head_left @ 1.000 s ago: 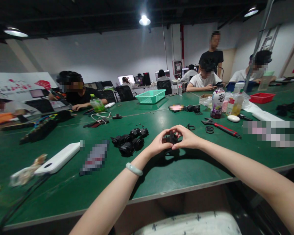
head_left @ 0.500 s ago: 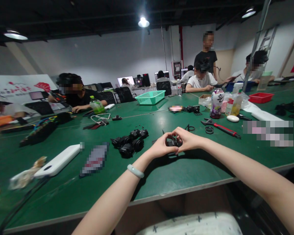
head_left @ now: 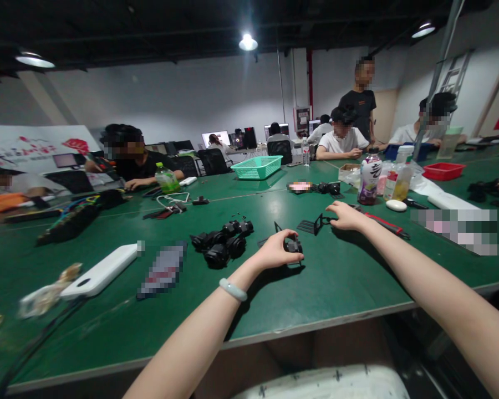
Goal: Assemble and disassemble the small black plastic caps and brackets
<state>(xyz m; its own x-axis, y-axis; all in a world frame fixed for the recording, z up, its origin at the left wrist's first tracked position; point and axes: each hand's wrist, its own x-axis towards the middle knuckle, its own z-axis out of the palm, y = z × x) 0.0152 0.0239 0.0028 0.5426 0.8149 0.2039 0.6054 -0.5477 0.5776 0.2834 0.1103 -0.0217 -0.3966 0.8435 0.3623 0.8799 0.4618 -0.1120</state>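
Observation:
My left hand (head_left: pixel 278 249) rests on the green table (head_left: pixel 324 282) with its fingers closed round a small black part (head_left: pixel 293 245). My right hand (head_left: pixel 344 216) has reached forward and to the right, and its fingertips pinch a thin black ring-shaped piece (head_left: pixel 326 219) beside a flat black comb-like plate (head_left: pixel 309 225). A cluster of black camera-like parts (head_left: pixel 221 242) lies just left of my left hand. A pale bracelet (head_left: pixel 233 289) sits on my left wrist.
Red-handled pliers (head_left: pixel 381 221) lie right of my right hand. Bottles (head_left: pixel 368 178) and a white oval object (head_left: pixel 396 205) stand behind it. A white power bank (head_left: pixel 101 271) lies at the left, a teal basket (head_left: pixel 258 165) farther back. Several people sit around the table.
My hands were together on the small black part. Now my right hand has left it and moved forward-right to the thin black piece, while my left hand keeps the part on the table.

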